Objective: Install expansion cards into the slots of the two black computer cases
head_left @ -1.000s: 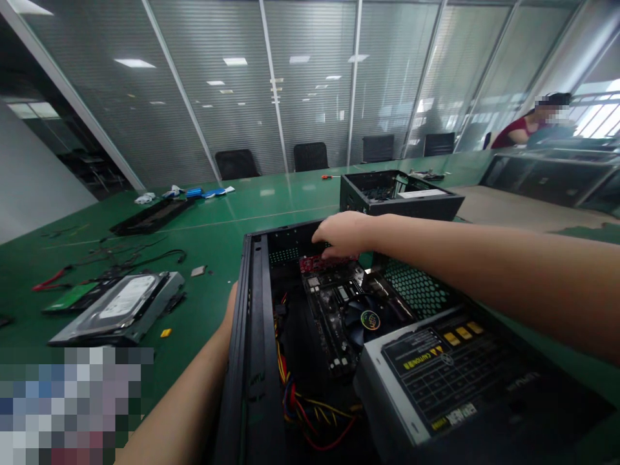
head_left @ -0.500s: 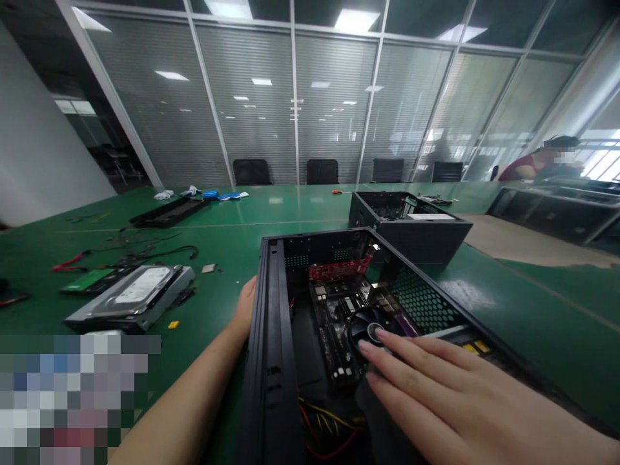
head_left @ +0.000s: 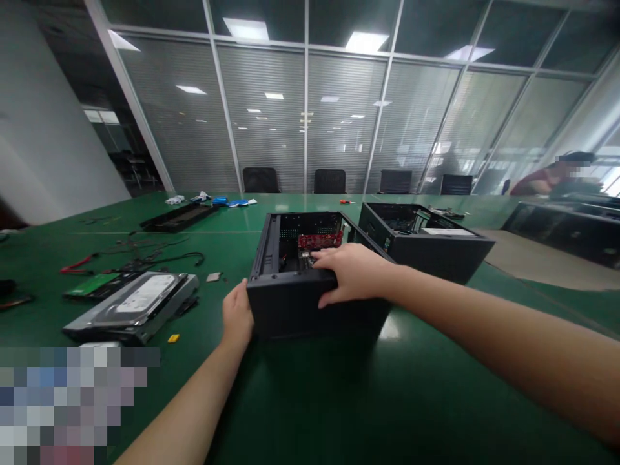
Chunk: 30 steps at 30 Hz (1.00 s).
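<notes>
An open black computer case (head_left: 300, 303) stands on the green table (head_left: 339, 400), its near wall facing me. A red card (head_left: 320, 240) and a motherboard show inside at the back. My right hand (head_left: 351, 271) grips the top edge of the near wall, fingers curled over it and the thumb on the outside. My left hand (head_left: 237, 316) presses flat against the case's lower left corner, fingers partly hidden behind it.
A second open black case (head_left: 426, 242) stands just behind to the right. A hard drive in its bracket (head_left: 133, 307), a green board (head_left: 87, 287) and loose cables (head_left: 140, 255) lie left. A black panel (head_left: 177, 216) and chairs are further back. A person sits far right.
The case now sits further from me across the table. My right hand left the inside of the case and took hold of the near wall's top edge. The left hand stayed on the case's left side.
</notes>
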Each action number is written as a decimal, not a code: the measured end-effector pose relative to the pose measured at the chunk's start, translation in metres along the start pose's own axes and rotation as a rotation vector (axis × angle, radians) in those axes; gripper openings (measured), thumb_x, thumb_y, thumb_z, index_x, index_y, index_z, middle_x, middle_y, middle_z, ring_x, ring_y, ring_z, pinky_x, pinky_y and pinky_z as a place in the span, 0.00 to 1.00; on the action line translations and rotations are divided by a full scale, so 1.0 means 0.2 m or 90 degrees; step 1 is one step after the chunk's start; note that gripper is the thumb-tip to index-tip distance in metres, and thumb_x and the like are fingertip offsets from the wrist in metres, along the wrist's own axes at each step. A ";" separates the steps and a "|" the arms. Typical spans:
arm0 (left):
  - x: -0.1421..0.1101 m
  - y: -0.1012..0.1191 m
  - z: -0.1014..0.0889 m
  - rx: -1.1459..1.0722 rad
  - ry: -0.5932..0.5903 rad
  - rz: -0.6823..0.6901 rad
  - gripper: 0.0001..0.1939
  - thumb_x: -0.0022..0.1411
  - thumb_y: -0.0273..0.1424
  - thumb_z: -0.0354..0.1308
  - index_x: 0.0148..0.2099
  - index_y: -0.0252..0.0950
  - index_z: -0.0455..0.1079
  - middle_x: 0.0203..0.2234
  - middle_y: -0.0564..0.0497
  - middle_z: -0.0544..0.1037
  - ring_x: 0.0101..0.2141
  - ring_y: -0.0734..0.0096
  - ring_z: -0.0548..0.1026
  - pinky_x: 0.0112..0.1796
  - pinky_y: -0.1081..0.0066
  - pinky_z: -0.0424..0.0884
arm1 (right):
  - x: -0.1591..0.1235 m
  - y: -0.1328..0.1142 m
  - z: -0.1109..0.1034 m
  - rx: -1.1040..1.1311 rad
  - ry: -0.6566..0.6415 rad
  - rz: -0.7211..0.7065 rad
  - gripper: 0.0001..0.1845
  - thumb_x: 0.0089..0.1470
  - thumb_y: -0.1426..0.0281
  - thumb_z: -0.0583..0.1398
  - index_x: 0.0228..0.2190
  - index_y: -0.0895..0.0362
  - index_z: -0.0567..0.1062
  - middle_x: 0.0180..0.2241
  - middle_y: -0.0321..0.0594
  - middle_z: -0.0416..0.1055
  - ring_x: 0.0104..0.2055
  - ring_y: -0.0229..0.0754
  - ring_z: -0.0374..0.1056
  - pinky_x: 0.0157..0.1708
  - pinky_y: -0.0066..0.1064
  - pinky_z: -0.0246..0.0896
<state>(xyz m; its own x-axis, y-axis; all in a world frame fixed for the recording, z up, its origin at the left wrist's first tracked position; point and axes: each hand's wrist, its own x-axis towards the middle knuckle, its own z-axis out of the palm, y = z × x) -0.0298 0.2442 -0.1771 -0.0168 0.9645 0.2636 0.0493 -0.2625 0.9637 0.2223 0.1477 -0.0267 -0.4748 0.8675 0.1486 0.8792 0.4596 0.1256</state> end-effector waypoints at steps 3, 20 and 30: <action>0.00 -0.02 0.03 -0.004 0.002 -0.003 0.20 0.63 0.46 0.50 0.26 0.37 0.61 0.14 0.59 0.60 0.16 0.78 0.59 0.18 0.76 0.56 | 0.26 0.21 0.08 -0.001 -0.002 0.032 0.44 0.39 0.38 0.61 0.52 0.52 0.72 0.62 0.45 0.59 0.53 0.55 0.66 0.51 0.44 0.61; 0.02 -0.07 0.04 0.132 -0.112 0.038 0.20 0.64 0.47 0.47 0.27 0.38 0.61 0.12 0.58 0.60 0.15 0.76 0.60 0.19 0.76 0.56 | 0.32 0.69 0.15 -0.173 0.158 0.458 0.32 0.53 0.54 0.58 0.53 0.62 0.65 0.50 0.57 0.66 0.52 0.55 0.62 0.50 0.44 0.55; 0.01 -0.06 0.06 0.122 -0.123 0.031 0.19 0.64 0.46 0.48 0.27 0.38 0.62 0.11 0.58 0.61 0.14 0.76 0.60 0.18 0.77 0.55 | -0.31 0.91 0.09 -0.016 -0.072 0.552 0.35 0.61 0.46 0.44 0.37 0.61 0.78 0.40 0.59 0.74 0.42 0.51 0.70 0.38 0.36 0.59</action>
<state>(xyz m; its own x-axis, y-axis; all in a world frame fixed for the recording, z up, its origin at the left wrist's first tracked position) -0.0188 0.2498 -0.1884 0.1802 0.9432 0.2790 0.2339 -0.3166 0.9193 0.4127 0.1821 -0.0314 0.3694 0.9235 0.1034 0.9265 -0.3746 0.0356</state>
